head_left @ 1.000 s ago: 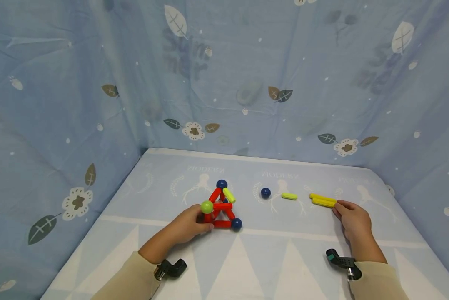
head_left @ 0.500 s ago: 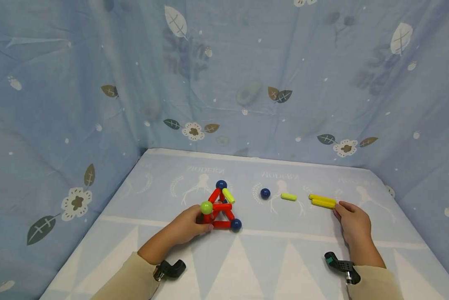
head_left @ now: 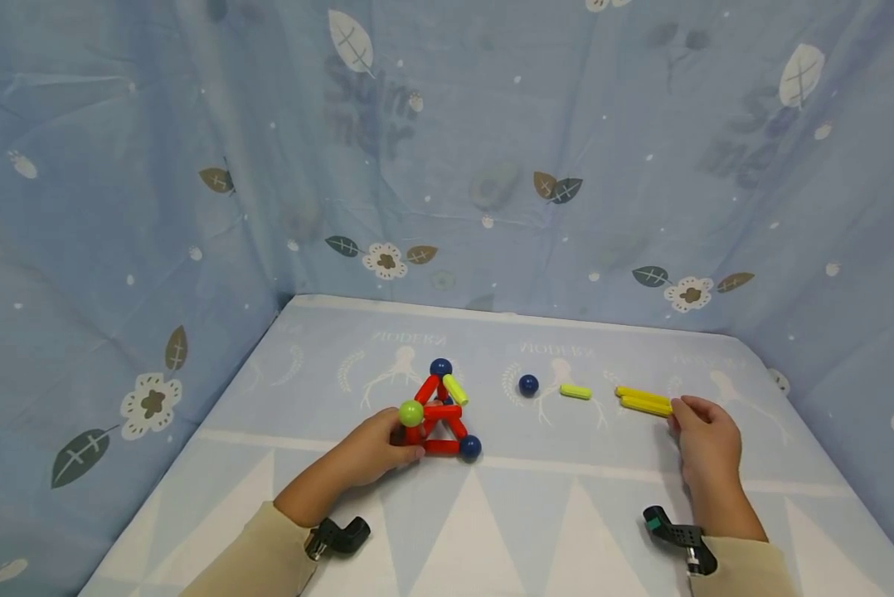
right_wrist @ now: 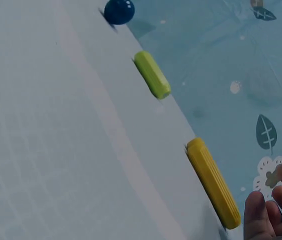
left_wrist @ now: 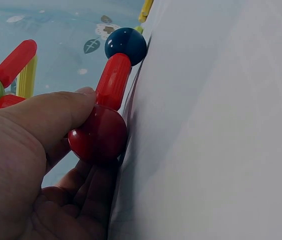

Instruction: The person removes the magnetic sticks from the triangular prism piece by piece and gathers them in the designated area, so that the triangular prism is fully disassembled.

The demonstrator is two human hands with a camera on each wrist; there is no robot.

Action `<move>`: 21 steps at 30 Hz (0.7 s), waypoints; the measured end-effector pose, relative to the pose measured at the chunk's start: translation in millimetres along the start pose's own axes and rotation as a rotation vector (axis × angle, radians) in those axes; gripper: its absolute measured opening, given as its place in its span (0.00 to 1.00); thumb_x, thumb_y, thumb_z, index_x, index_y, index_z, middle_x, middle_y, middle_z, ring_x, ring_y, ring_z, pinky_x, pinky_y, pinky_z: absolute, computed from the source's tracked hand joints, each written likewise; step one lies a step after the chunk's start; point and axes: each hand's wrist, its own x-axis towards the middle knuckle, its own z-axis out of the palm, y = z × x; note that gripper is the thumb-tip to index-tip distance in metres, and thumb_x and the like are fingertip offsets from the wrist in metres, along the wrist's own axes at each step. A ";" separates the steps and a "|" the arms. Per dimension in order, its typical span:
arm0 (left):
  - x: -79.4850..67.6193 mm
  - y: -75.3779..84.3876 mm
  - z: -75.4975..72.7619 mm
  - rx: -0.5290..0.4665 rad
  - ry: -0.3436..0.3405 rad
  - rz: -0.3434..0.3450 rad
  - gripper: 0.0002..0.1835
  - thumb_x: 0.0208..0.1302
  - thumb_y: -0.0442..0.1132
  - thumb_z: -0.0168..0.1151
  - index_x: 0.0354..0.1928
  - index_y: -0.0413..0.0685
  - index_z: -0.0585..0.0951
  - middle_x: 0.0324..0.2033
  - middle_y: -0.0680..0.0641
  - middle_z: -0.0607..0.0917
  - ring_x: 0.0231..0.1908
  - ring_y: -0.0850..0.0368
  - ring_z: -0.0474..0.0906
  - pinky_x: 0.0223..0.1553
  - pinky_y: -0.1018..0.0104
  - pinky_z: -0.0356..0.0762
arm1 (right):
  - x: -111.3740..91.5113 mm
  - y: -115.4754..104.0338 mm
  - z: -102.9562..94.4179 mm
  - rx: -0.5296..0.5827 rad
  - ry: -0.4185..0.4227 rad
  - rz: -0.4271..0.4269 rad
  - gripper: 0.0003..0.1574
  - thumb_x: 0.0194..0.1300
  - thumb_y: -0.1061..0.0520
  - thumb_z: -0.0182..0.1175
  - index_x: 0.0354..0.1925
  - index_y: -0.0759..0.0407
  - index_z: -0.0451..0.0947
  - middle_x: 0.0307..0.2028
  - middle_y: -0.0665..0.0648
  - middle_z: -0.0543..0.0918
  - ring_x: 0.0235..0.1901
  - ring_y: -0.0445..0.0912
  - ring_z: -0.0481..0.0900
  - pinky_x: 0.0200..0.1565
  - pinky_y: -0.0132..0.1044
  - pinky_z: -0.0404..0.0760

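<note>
A frame (head_left: 443, 447) built of red rods, with blue, red and lime balls at its joints, stands at centre left in the head view. My left hand (head_left: 378, 448) grips its near left corner. In the left wrist view, the thumb presses on a red ball (left_wrist: 101, 135), with fingers behind and below it. A lime rod (head_left: 455, 389) slants down from the top blue ball (head_left: 441, 367). My right hand (head_left: 708, 439) is beside the right ends of two yellow rods (head_left: 644, 406) lying side by side. In the right wrist view its fingers are loosely bent, with a gap between the tips.
A loose blue ball (head_left: 528, 385) and a short lime rod (head_left: 575, 391) lie in a row between the frame and the yellow rods. Patterned blue cloth (head_left: 492, 166) rises behind the table (head_left: 522, 531) and along both sides.
My right wrist has shifted slightly left and toward me, while its fingertips stay near the ends of the yellow rods. The left hand and the frame hold still.
</note>
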 end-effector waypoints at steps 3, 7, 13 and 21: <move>0.4 -0.5 0.0 0.001 0.000 0.001 0.25 0.63 0.45 0.77 0.59 0.54 0.80 0.46 0.51 0.82 0.47 0.52 0.78 0.59 0.45 0.79 | -10.3 -7.1 6.3 -0.005 -0.046 -0.041 0.32 0.76 0.43 0.62 0.71 0.54 0.72 0.52 0.47 0.75 0.45 0.42 0.79 0.42 0.23 0.82; 0.8 -1.3 -0.3 0.004 0.005 0.009 0.25 0.63 0.46 0.77 0.60 0.55 0.80 0.46 0.51 0.82 0.48 0.52 0.78 0.60 0.44 0.79 | -26.4 -17.1 18.5 -0.061 -0.124 -0.135 0.32 0.76 0.41 0.61 0.69 0.56 0.73 0.53 0.49 0.76 0.45 0.40 0.81 0.44 0.22 0.82; 0.0 -1.3 -1.3 -0.001 0.008 0.004 0.25 0.63 0.46 0.77 0.60 0.56 0.80 0.47 0.52 0.82 0.49 0.52 0.78 0.61 0.44 0.78 | -48.9 -24.0 39.3 -0.096 -0.262 -0.255 0.28 0.77 0.45 0.62 0.64 0.61 0.74 0.53 0.55 0.79 0.48 0.44 0.85 0.46 0.25 0.83; 0.5 -1.7 -0.7 -0.006 -0.007 0.018 0.24 0.63 0.45 0.77 0.60 0.55 0.80 0.47 0.52 0.82 0.50 0.53 0.79 0.61 0.43 0.78 | -70.3 -18.4 67.4 -0.155 -0.462 -0.257 0.24 0.78 0.49 0.61 0.63 0.63 0.75 0.52 0.60 0.78 0.47 0.46 0.85 0.47 0.26 0.83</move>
